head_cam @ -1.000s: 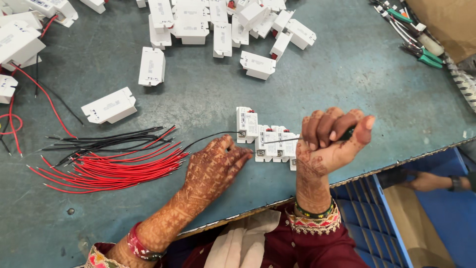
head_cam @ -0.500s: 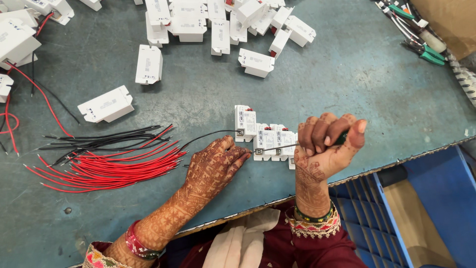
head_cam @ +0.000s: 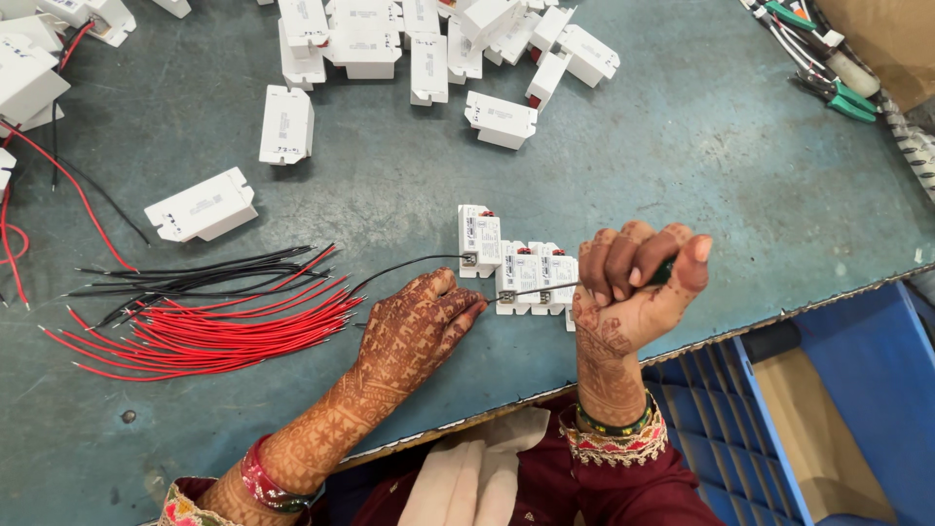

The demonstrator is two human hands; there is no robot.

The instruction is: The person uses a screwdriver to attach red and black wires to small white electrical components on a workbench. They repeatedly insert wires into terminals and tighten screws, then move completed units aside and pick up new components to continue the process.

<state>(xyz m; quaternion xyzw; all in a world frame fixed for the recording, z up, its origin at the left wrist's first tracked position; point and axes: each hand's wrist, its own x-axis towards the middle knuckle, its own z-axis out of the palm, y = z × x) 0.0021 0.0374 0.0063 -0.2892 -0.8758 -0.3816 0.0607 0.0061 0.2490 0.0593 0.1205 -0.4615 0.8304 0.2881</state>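
My right hand [head_cam: 638, 282] is closed in a fist around a green-handled screwdriver [head_cam: 545, 286], whose thin shaft points left onto a row of small white electrical modules [head_cam: 526, 271] near the table's front edge. My left hand [head_cam: 419, 326] rests flat on the table just left of them, fingertips beside a black wire [head_cam: 409, 265] that runs into the leftmost module [head_cam: 479, 239]. Both hands carry dark henna patterns.
A bundle of red wires [head_cam: 205, 331] and black wires [head_cam: 195, 271] lies left of my left hand. Several loose white modules [head_cam: 390, 49] are scattered at the back of the teal table [head_cam: 740, 195]. Green-handled tools [head_cam: 828, 78] lie far right. A blue crate [head_cam: 779, 419] sits below the table edge.
My right fist with the screwdriver has shifted slightly and turned a little. My left hand stays flat by the modules.
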